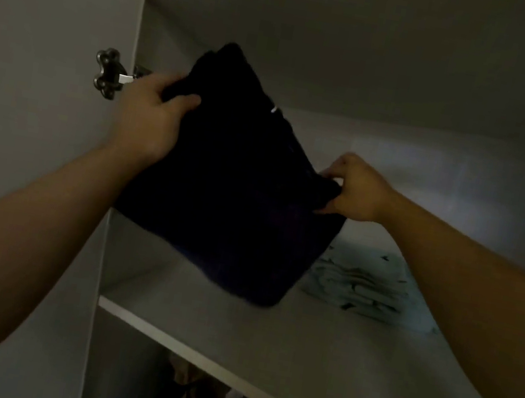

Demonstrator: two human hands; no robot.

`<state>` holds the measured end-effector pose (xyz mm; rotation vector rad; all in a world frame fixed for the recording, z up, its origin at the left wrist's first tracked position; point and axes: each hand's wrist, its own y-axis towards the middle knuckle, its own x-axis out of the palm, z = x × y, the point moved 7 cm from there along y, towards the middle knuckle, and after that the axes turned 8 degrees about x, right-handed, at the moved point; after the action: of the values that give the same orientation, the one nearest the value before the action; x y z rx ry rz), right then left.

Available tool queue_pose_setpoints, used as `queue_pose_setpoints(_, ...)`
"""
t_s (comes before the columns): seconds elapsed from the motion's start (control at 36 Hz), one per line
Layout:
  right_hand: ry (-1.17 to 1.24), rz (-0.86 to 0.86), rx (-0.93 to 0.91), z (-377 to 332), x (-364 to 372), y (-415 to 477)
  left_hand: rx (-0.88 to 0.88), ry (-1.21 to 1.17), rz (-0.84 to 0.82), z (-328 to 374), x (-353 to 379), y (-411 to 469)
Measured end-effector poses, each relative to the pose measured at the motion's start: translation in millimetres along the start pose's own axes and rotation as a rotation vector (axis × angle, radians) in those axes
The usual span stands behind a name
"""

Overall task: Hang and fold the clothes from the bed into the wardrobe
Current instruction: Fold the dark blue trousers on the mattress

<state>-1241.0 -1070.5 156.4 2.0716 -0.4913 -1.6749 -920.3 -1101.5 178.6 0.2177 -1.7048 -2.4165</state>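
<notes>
Forearms reach up from the bottom corners into the wardrobe (189, 47). Left hand (149, 117) grips the upper left edge of a folded dark garment (237, 194), thumb over the front and fingers curled behind. Right hand (356, 190) pinches the right edge, fingers closed on the cloth. The garment is near-black, folded to a rough rectangle and tilted. Its lower corner is down at the shelf (297, 354); can't tell if it touches. Small pale mark near the top edge, too small to read.

Same shelf holds a folded pale cloth with dark specks (368, 286), just right of the garment. Compartment below holds hanging clothes (203, 397), dim. Open door (34, 56) on the left, metal hinge (110, 72) beside the left hand.
</notes>
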Motion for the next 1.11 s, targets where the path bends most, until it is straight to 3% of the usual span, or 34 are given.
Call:
queue_pose_setpoints(0.06,-0.076,0.226,-0.045,4,3,18,0.317,0.247,0.078,21,0,-2)
queue_pose_setpoints(0.14,-0.164,0.432,-0.008,17,20,39,0.797,0.514,-0.024,43,26,-35)
queue_pose_setpoints(0.19,-0.138,0.421,0.046,30,44,52,0.997,0.600,-0.204,33,50,-67)
queue_pose_setpoints(0.25,-0.112,0.205,0.080,43,82,65,1.066,0.638,-0.445,8,72,-104)
queue_pose_setpoints(0.33,-0.143,-0.281,0.127,58,143,60,0.875,0.666,-0.931,-47,103,-163)
queue_pose_setpoints(0.39,-0.194,-0.368,0.138,60,159,52,0.597,0.596,-1.181,-82,112,-197)
queue_pose_setpoints(0.42,-0.206,-0.365,0.110,54,162,49,0.476,0.497,-1.229,-91,112,-207)
queue_pose_setpoints(0.5,-0.151,-0.353,-0.053,18,166,28,0.282,0.185,-1.159,-91,100,-200)
queue_pose_setpoints(0.56,-0.172,-0.317,-0.169,-9,166,9,0.198,0.123,-1.150,-91,90,-183)
queue_pose_setpoints(0.61,-0.200,-0.277,-0.244,-32,166,-9,0.250,0.264,-1.186,-95,86,-168)
queue_pose_setpoints(0.67,-0.197,-0.276,-0.268,-52,167,-26,0.395,0.681,-1.268,-110,86,-156)
queue_pose_setpoints(0.72,-0.190,-0.311,-0.264,-66,176,-43,0.375,0.964,-1.366,-133,85,-152)
queue_pose_setpoints(0.81,-0.297,-0.339,-0.290,-79,195,-67,0.142,0.954,-1.540,-165,91,-168)
queue_pose_setpoints(0.86,-0.425,-0.329,-0.324,-83,207,-78,0.101,0.932,-1.588,-179,99,-180)
queue_pose_setpoints(1.0,-0.554,-0.292,-0.292,-80,218,-74,0.027,0.814,-1.592,-197,120,-180)
queue_pose_setpoints(1.11,-0.637,-0.373,-0.211,-65,223,-60,-0.008,0.749,-1.572,-208,142,-178)
